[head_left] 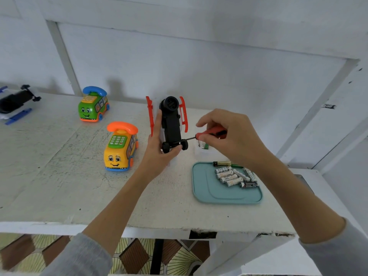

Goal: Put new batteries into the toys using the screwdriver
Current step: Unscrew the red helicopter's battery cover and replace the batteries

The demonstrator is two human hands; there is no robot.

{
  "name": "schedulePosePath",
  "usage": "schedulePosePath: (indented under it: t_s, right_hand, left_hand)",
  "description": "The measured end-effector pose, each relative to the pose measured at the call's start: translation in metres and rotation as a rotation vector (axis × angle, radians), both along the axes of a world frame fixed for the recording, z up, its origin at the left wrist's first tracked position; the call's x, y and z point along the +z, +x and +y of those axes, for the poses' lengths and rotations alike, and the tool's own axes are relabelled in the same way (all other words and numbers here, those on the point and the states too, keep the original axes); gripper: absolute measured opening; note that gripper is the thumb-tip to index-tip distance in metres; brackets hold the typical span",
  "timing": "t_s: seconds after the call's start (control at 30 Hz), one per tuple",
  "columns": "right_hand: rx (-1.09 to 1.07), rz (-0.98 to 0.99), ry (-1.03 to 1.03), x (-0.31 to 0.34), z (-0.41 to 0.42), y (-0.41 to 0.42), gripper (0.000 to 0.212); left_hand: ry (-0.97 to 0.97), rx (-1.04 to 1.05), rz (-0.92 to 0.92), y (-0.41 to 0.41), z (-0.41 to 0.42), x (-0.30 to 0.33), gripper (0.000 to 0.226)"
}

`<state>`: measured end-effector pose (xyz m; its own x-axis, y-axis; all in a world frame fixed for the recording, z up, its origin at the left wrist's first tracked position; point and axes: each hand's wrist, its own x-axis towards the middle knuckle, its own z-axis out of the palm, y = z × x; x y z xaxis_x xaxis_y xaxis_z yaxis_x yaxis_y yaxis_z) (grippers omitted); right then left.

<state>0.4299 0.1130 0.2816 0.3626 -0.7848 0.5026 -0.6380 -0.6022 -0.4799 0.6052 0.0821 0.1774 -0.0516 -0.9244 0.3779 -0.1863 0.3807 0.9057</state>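
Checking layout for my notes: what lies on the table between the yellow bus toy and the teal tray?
In the head view, the left hand lies between yellow bus toy and teal tray, holding the red-winged toy.

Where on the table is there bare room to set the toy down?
Bare tabletop lies between the yellow bus phone, the front edge and the teal tray. Crowded: the tray's far half, packed with batteries, and the small container behind it.

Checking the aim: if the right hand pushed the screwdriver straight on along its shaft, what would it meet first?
Probably the black underside of the upturned toy held by the left hand; the right hand points the red-handled screwdriver near its rear axle, though depth is unclear.
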Motion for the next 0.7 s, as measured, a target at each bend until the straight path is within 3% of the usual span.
schedulePosePath:
  t_s: [0.1, 0.2, 0.33, 0.5, 0.7]
  right_hand:
    - [0.066, -0.031, 0.055, -0.001, -0.001, -0.004, 0.031]
    - [0.08, -0.063, 0.121, -0.004, 0.002, -0.005, 0.034]
    - [-0.085, 0.049, 0.198, -0.002, 0.002, -0.001, 0.034]
    - [-0.126, 0.066, 0.018, -0.002, 0.002, 0.001, 0.019]
    - [0.002, -0.008, -0.021, 0.002, 0.008, 0.006, 0.026]
  left_hand:
    - [0.004, -0.004, -0.002, 0.001, 0.0, 0.0, 0.095]
    - [0.01, -0.009, 0.004, 0.001, 0.0, 0.0, 0.095]
    - [0.017, -0.012, 0.025, 0.001, 0.0, 0.0, 0.095]
    - [0.03, -0.037, 0.02, 0.0, 0.001, 0.0, 0.094]
    - [0.046, -0.037, -0.01, -0.002, 0.002, 0.001, 0.093]
